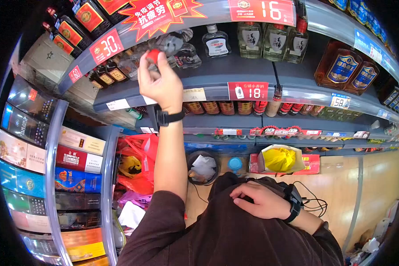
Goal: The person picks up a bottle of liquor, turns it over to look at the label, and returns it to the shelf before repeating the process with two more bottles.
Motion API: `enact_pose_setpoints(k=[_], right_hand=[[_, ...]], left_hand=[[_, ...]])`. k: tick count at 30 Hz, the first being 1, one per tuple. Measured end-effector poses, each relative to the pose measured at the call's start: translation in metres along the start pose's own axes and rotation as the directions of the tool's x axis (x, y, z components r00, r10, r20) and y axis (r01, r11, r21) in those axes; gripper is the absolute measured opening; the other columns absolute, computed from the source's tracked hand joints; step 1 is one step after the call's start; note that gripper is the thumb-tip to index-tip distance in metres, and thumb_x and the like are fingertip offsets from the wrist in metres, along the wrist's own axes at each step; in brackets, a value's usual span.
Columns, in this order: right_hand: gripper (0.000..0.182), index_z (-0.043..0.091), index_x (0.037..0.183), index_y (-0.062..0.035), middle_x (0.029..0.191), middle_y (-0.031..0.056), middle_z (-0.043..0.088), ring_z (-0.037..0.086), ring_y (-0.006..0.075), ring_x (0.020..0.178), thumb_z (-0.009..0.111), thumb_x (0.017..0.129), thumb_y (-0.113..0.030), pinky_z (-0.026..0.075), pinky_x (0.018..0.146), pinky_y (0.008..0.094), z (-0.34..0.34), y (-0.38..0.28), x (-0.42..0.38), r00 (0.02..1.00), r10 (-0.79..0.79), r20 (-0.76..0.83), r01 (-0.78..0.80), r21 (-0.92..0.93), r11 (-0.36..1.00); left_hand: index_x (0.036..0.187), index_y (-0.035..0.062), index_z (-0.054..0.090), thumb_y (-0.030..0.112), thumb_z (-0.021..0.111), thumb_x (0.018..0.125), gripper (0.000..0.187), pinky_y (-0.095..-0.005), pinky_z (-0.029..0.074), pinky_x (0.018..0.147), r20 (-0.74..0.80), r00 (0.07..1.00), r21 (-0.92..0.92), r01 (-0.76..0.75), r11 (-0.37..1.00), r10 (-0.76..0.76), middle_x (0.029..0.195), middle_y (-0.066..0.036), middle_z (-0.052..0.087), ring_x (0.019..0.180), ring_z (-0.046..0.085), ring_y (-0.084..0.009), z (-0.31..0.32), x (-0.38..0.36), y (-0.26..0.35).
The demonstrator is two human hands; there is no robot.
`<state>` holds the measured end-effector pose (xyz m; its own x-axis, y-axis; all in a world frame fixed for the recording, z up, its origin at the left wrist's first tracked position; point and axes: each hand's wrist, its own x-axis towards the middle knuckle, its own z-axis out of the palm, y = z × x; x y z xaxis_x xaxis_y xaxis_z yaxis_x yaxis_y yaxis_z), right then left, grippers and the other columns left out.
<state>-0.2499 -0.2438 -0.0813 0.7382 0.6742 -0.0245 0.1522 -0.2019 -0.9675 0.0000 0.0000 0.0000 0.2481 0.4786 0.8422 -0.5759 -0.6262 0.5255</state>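
Observation:
My left hand (160, 84) is raised to the upper liquor shelf, its thumb and fingers pinched on the red cap of a small clear glass bottle (170, 43). The bottle's body tilts away past my fingertips and is partly blurred. Near it stand another clear bottle (188, 57) and a silver-capped bottle (216, 42) with a white label. Small dark bottles (106, 76) are lined up left of my hand. Against the front of my dark shirt rests my right hand (262, 200), fingers loosely extended and holding nothing.
Price tags (247, 91) line the shelf edges. Cigarette cartons (24, 150) fill the rack at left. Below the shelves are a waste bin (203, 177), a blue-lidded container (235, 164), and a box (258, 162) holding a yellow bag. Red bags (139, 177) lie beside my left arm.

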Motion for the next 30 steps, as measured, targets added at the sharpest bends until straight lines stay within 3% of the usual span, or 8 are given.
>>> enact_pose_setpoints(k=[6,9,12,15,18,26,28,30], right_hand=[[0.025,0.056,0.118,-0.003,0.1,0.0094,0.064,0.062,0.0177,0.092,0.062,0.094,-0.01,0.049,0.082,0.0319,-0.004,0.005,0.001,0.999,-0.038,0.032,0.034,0.121,0.992],[0.045,0.038,0.136,-0.0092,0.123,0.0129,0.056,0.06,0.0146,0.097,0.058,0.096,-0.003,0.052,0.08,0.031,-0.006,0.012,0.006,0.994,-0.084,-0.07,0.109,0.686,0.719],[0.086,0.013,0.151,-0.0173,0.139,0.0199,0.044,0.059,0.0335,0.114,0.07,0.09,-0.035,0.055,0.087,0.0432,-0.007,0.005,0.022,0.969,-0.246,0.01,0.07,0.946,0.317],[0.11,-0.005,0.156,-0.0221,0.148,0.0201,0.036,0.057,0.0415,0.119,0.078,0.083,-0.024,0.055,0.089,0.0487,-0.012,-0.016,0.025,0.932,-0.34,0.128,-0.106,0.991,0.082],[0.126,-0.012,0.154,-0.032,0.149,0.0275,0.034,0.058,0.0472,0.116,0.086,0.075,-0.028,0.055,0.09,0.0537,-0.005,-0.024,0.019,0.984,-0.108,0.142,-0.11,0.959,0.261],[0.127,-0.014,0.152,-0.0375,0.153,0.0159,0.021,0.052,0.0515,0.121,0.085,0.074,-0.03,0.051,0.093,0.0616,0.018,-0.034,0.023,0.953,0.207,-0.22,0.155,0.944,0.291],[0.122,-0.014,0.153,-0.0264,0.154,0.0148,0.02,0.041,0.0412,0.132,0.08,0.077,-0.018,0.045,0.101,0.0564,0.021,-0.031,0.024,0.941,0.165,-0.296,0.234,0.919,0.318],[0.118,-0.014,0.155,-0.0158,0.155,0.0141,0.021,0.031,0.0323,0.142,0.076,0.078,-0.007,0.038,0.11,0.049,0.027,-0.04,0.028,0.921,0.103,-0.375,0.325,0.888,0.325]], left_hand=[[0.117,-0.0046,0.06,0.005,0.062,0.094,0.025,-0.0238,0.045,0.086,0.196,0.972,-0.318,0.187,0.93,-0.129,0.106,-0.006,0.064,0.094,0.058,-0.0098,-0.086,-0.01,0.028],[0.108,-0.003,0.063,0.023,0.075,0.085,0.037,-0.0265,0.047,0.078,0.505,0.856,-0.396,0.345,0.851,-0.113,0.097,-0.006,0.064,0.09,0.059,-0.012,-0.128,-0.009,0.052],[0.09,-0.0016,0.069,0.04,0.079,0.077,0.045,-0.0328,0.048,0.078,0.844,0.534,-0.368,0.509,0.778,0.05,0.092,-0.011,0.065,0.088,0.062,-0.0203,-0.129,-0.022,0.069],[0.094,-0.0024,0.069,0.031,0.081,0.076,0.04,-0.0318,0.048,0.079,0.986,0.052,-0.136,0.794,0.592,0.157,0.093,-0.01,0.065,0.09,0.062,-0.0179,-0.12,-0.055,0.068],[0.116,-0.0042,0.062,0.022,0.075,0.082,0.045,-0.0311,0.046,0.088,0.98,0.096,-0.116,0.987,0.11,0.174,0.104,-0.011,0.064,0.097,0.062,-0.0187,-0.113,-0.104,0.055],[0.147,-0.0034,0.026,0.043,0.076,0.082,0.094,-0.0382,0.042,0.1,0.951,-0.068,-0.008,0.97,-0.244,-0.301,0.134,-0.019,0.048,0.118,0.054,-0.0268,-0.116,-0.112,0.114],[0.15,-0.0037,0.014,0.051,0.09,0.06,0.13,-0.0433,0.042,0.105,0.962,0.236,-0.213,0.964,0.16,-0.137,0.145,-0.027,0.036,0.122,0.054,-0.0361,-0.13,-0.12,0.114],[0.15,-0.0033,0.011,0.046,0.095,0.053,0.138,-0.0446,0.042,0.105,0.977,0.213,-0.2,0.894,0.402,0.012,0.144,-0.027,0.037,0.123,0.053,-0.0371,-0.143,-0.103,0.105]])
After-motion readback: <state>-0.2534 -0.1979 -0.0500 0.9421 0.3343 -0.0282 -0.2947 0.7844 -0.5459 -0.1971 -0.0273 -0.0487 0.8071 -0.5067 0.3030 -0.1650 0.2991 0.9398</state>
